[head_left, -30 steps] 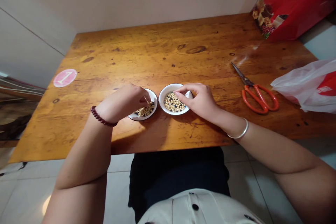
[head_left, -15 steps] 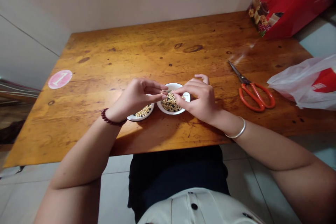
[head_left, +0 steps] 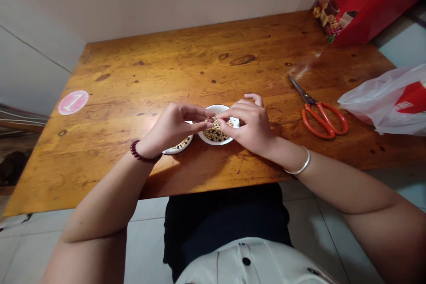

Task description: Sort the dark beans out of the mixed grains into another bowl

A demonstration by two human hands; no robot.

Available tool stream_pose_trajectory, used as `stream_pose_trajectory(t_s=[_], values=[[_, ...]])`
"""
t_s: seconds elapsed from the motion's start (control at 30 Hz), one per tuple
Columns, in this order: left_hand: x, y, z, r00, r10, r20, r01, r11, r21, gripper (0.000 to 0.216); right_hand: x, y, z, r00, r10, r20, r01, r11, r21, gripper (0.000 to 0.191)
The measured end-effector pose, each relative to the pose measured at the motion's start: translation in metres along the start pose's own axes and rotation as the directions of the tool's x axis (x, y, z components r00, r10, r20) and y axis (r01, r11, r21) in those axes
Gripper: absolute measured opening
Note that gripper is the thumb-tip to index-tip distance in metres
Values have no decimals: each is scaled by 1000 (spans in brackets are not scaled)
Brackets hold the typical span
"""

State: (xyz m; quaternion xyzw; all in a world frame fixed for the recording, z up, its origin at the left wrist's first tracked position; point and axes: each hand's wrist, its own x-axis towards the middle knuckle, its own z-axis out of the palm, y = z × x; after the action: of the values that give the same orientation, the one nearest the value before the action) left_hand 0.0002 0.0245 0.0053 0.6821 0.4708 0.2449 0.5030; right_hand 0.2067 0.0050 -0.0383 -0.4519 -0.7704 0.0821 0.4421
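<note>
- At the far left we are seeing a round pink sticker (head_left: pixel 73 102) lying flat on the table (head_left: pixel 166 66), a glossy amber wood plank top with dark knots.
- We are watching the left hand (head_left: pixel 173 124) hovering palm-down, its wrist bent inward and ringed by a string of dark red beads (head_left: pixel 141 156).
- Its thumb and forefinger are pinching together over the left rim of the right bowl. Whether a bean is sitting between them we cannot tell.
- Under that hand we are seeing the left bowl (head_left: pixel 181 144), small, white and shallow, mostly hidden, with pale beans showing at its near edge.
- Touching it, the right bowl (head_left: pixel 229 120) is standing at the table's near middle, round, white and smooth. It is holding beans (head_left: pixel 214 133), small, round and tan, with a few dark ones among them.
- The right hand (head_left: pixel 251 126) is arching over that bowl's right side, thumb and forefinger closing tip to tip right against the left fingertips, little finger lifting clear. Anything in the pinch is too small for us to make out.
- A plain silver bangle (head_left: pixel 299 166) is circling the right wrist.
- Further right, scissors (head_left: pixel 321 115) are lying flat, steel blades shut, orange loop handles toward us.
- At the right edge a crinkled translucent bag (head_left: pixel 382 97) is slumping, and a shiny red box (head_left: pixel 362 0) is standing at the far corner.
</note>
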Motion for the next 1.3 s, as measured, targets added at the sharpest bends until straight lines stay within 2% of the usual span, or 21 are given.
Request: stream_pose_trajectory(t_s=[0.23,0.73,0.87,1.13,1.3], values=[[-1,-1,1,1000,6,-9,-6,1000,6,46,0,0,1,1000,7,15,-7,1000,-16,13],[-1,0,0,998,68,-13,-67,993,101,39,0,0,1,1000,-3,20,3,1000,-25,13],[-2,0,1,999,41,0,-41,997,65,42,0,0,0,999,-2,37,3,1000,-8,13],[-1,1,2,1000,-12,27,15,993,-117,44,0,-1,-1,999,-35,13,35,999,-9,12],[-1,-1,0,999,35,23,-34,998,-61,39,-1,0,1,998,-62,-25,62,998,-17,11]])
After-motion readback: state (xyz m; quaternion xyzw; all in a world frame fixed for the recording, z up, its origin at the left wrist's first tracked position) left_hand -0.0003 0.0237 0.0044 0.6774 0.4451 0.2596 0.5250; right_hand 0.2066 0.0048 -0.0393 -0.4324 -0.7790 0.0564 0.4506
